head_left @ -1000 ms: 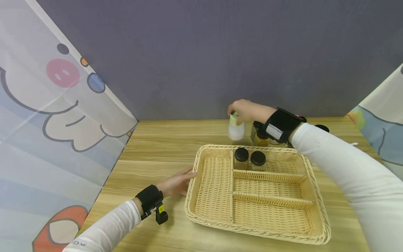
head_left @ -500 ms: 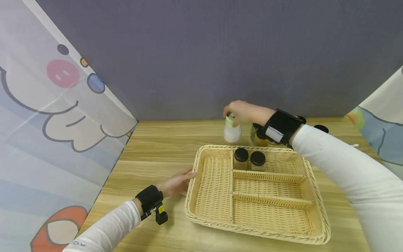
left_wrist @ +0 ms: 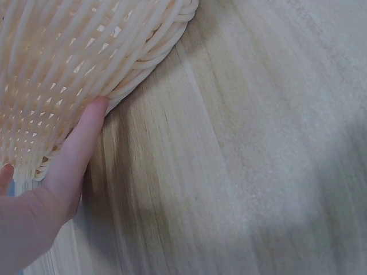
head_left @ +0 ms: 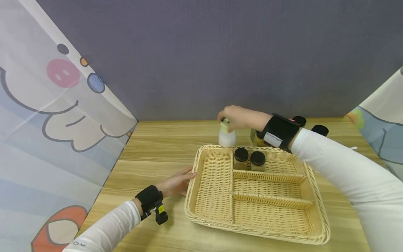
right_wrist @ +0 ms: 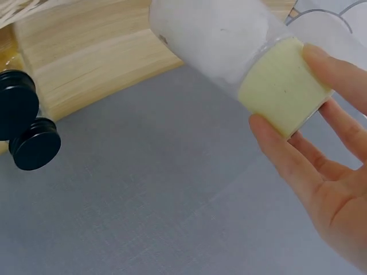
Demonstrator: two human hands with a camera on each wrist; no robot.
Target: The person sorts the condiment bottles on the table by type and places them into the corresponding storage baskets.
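In the head view, my right hand (head_left: pixel 239 117) holds a white bottle (head_left: pixel 227 139) by its top, just behind the wicker basket (head_left: pixel 217 189). The right wrist view shows thumb and fingertips around the pale yellow band (right_wrist: pixel 287 86) of this bottle, its white body angled away. My left hand (head_left: pixel 176 183) rests against the basket's left side, fingertips at the rim. From the left wrist, a straight finger (left_wrist: pixel 80 146) lies along the woven outer wall. Two black-lidded jars, one (head_left: pixel 241 159) beside the other (head_left: pixel 258 161), stand in the basket's back compartment.
More black-lidded jars stand behind the basket, partly hidden by the right forearm; one (head_left: pixel 320 130) is at the right. Dividers (head_left: pixel 272 197) split the basket into compartments. A grey wall (head_left: pixel 189 63) rises at the table's back edge; a printed curtain (head_left: pixel 41 140) hangs at left.
My right hand has carried the bottle leftward and a little nearer, toward the basket's back rim. More of a jar behind the forearm now shows. The left hand and basket have stayed put.
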